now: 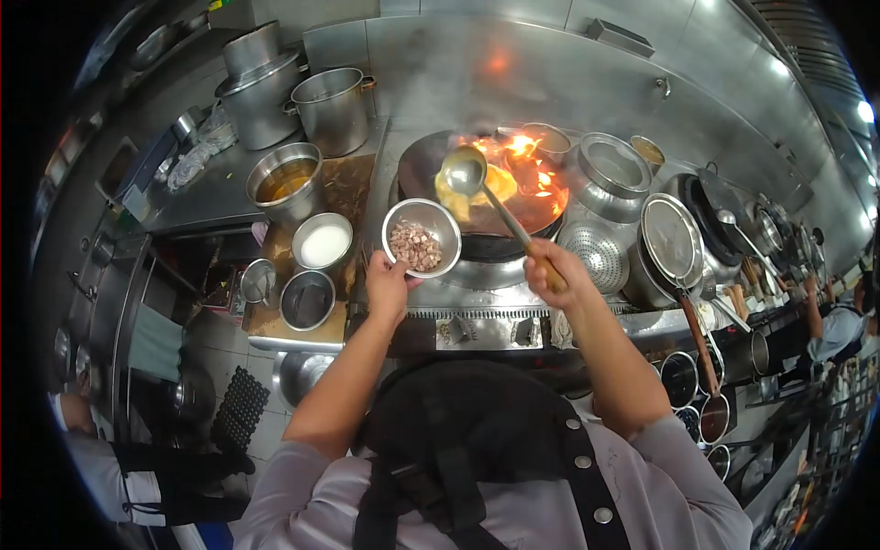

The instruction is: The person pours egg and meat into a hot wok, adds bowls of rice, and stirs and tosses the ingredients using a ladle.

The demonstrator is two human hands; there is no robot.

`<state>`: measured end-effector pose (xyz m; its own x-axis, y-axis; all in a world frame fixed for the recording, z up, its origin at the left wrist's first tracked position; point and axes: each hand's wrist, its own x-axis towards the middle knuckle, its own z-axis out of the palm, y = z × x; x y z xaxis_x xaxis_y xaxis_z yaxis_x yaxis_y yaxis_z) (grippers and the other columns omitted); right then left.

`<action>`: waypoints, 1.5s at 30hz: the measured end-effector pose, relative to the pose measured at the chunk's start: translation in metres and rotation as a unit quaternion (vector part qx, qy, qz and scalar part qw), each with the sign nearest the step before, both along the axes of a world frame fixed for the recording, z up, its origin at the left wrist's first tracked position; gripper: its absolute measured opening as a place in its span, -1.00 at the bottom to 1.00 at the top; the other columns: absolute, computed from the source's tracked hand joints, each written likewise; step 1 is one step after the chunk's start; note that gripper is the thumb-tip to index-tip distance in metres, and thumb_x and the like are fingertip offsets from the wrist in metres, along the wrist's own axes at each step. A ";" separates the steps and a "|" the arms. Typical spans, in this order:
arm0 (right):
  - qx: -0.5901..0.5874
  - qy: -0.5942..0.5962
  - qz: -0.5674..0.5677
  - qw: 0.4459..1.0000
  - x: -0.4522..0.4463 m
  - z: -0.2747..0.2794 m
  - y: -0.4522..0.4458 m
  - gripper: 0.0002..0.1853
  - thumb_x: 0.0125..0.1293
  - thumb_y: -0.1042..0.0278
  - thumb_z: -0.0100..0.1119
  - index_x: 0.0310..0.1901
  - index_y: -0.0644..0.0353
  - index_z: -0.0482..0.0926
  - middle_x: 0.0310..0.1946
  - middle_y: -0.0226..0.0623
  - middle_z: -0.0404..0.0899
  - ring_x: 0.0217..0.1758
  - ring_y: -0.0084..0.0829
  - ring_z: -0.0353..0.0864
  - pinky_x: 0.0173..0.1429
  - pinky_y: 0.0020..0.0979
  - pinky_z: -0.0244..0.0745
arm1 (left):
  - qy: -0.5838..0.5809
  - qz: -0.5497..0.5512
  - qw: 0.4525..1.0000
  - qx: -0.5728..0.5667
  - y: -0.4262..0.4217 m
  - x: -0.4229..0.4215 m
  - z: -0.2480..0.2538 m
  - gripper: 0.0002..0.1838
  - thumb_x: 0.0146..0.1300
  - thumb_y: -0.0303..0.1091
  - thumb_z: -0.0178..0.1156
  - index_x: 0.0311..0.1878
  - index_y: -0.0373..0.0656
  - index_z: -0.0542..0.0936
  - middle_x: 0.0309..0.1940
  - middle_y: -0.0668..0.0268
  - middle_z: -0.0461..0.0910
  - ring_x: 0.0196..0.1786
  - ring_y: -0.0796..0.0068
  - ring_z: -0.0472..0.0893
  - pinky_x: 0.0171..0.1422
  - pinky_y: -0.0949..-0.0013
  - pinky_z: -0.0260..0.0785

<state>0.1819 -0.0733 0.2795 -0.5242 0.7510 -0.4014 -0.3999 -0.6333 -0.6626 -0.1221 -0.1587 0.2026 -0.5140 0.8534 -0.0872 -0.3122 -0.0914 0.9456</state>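
My left hand (389, 286) grips the rim of a metal bowl (449, 216) and holds it at the near left edge of the wok. Small brownish diced pieces (415, 246), perhaps meat, lie in the bowl. With my right hand (561, 273) I have hold of the wooden handle of a ladle (465, 170), its fingers wrapped round it. The ladle's head is over the wok (424, 158), above a yellow, egg-like mass (495, 189). Orange flames (533, 163) rise at the far and right side of the wok.
Left of the wok stand a pot of amber liquid (286, 181), a container of white contents (323, 242) and tall stockpots (332, 112). To the right are a perforated strainer (594, 255) and a mesh sieve (672, 240) on a pot. Other people (839, 323) are at the far right and lower left.
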 end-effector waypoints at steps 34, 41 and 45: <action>0.129 -0.140 0.011 0.982 0.037 -0.031 0.035 -0.42 0.45 0.48 0.11 0.47 0.02 0.24 -0.38 -0.31 0.53 -0.59 -0.48 0.49 -0.63 -0.46 0.36 | -0.059 0.133 0.989 0.026 -0.015 -0.007 -0.009 -0.87 0.50 -0.36 0.26 -0.10 -0.09 0.48 -0.12 0.29 0.63 -0.15 0.40 0.68 -0.28 0.27 0.70; 0.038 -0.080 -0.029 0.996 0.073 -0.004 -0.024 -0.51 0.43 0.48 0.13 0.36 -0.01 0.33 -0.45 -0.33 0.50 -0.60 -0.50 0.50 -0.67 -0.47 0.35 | -0.072 0.108 0.991 0.044 0.001 0.008 0.026 -0.83 0.54 -0.24 0.24 -0.13 -0.03 0.45 -0.13 0.34 0.59 -0.17 0.38 0.65 -0.26 0.30 0.62; 0.074 -0.087 0.006 0.993 0.053 -0.026 0.046 -0.46 0.44 0.44 0.15 0.40 -0.04 0.29 -0.43 -0.31 0.52 -0.61 -0.51 0.50 -0.62 -0.44 0.41 | -0.039 0.104 0.994 0.024 0.030 0.007 0.030 -0.82 0.56 -0.24 0.22 -0.14 -0.06 0.45 -0.19 0.30 0.65 -0.26 0.43 0.69 -0.36 0.33 0.63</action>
<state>0.2350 -0.0277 0.2531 -0.4668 0.8018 -0.3730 -0.2640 -0.5289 -0.8065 -0.1148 -0.1282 0.2325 -0.6725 0.7338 -0.0964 -0.3549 -0.2054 0.9121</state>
